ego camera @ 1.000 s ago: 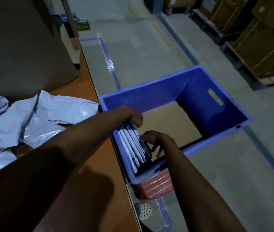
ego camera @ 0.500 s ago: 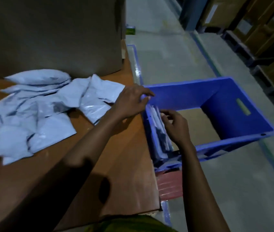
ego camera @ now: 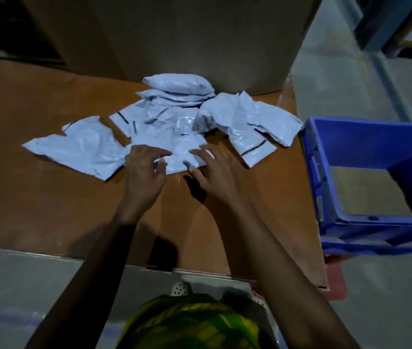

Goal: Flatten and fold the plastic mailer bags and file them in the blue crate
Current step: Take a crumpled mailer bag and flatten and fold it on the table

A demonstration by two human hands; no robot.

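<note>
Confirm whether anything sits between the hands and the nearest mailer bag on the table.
Nothing visible does. The left hand and right hand reach the near edge of the nearest mailer bag directly, over the table.

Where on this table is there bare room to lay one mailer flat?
Bare brown wooden tabletop lies left of the left hand, in front of the white plastic mailer bags, and between the right hand and the blue plastic crate. Crowded: mid-table, bags heaped up to the big cardboard box.
</note>
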